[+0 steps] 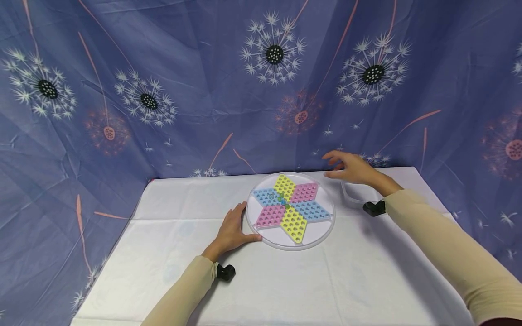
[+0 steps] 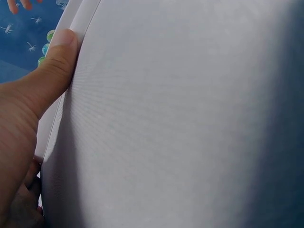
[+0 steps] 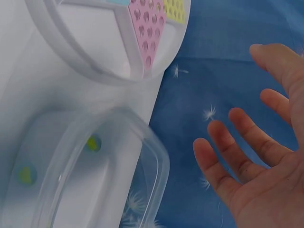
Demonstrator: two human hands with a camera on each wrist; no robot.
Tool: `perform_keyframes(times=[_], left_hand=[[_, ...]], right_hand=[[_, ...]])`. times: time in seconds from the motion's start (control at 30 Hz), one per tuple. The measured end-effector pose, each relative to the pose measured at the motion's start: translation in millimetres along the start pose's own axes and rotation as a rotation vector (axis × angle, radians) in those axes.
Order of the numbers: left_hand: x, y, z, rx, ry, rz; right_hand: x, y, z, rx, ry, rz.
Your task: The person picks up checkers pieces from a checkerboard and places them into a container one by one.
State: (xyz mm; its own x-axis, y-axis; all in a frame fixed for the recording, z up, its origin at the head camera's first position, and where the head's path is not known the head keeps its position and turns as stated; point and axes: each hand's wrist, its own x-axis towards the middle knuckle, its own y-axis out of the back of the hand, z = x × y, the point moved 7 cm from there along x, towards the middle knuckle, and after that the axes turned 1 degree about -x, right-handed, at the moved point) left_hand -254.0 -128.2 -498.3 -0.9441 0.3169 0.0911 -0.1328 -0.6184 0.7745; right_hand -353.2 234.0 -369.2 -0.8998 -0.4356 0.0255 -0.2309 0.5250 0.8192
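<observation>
While the round game board (image 1: 319, 232) lies flat on the white-covered table (image 1: 171, 244), its six-pointed star (image 1: 294, 222) sends one yellow tip away from the person and one back towards them, that line leaning slightly left at the far end. From where I stand, the left hand (image 1: 233, 230) spreads its thumb and fairly straight fingers against the board's near-left rim. Raised near a clear container (image 3: 162, 167), the right hand (image 1: 351, 169) holds nothing, fingers loosely bent. The board sits between both hands, a few marbles (image 1: 280, 198) near its centre.
</observation>
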Motion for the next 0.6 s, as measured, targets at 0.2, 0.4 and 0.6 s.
perform_keyframes(times=[0.2, 0.4, 0.6], left_hand=[[-0.1, -0.1, -0.5, 0.004, -0.011, 0.007], [-0.2, 0.6, 0.6, -0.001, -0.003, -0.001], [0.5, 0.6, 1.5, -0.006, 0.007, -0.006]], right_hand=[[6.5, -8.3, -7.0, -0.007, 0.022, 0.007], [12.7, -19.1, -13.6, 0.006, 0.045, -0.017], [18.3, -33.7, -19.0, 0.029, 0.035, -0.054]])
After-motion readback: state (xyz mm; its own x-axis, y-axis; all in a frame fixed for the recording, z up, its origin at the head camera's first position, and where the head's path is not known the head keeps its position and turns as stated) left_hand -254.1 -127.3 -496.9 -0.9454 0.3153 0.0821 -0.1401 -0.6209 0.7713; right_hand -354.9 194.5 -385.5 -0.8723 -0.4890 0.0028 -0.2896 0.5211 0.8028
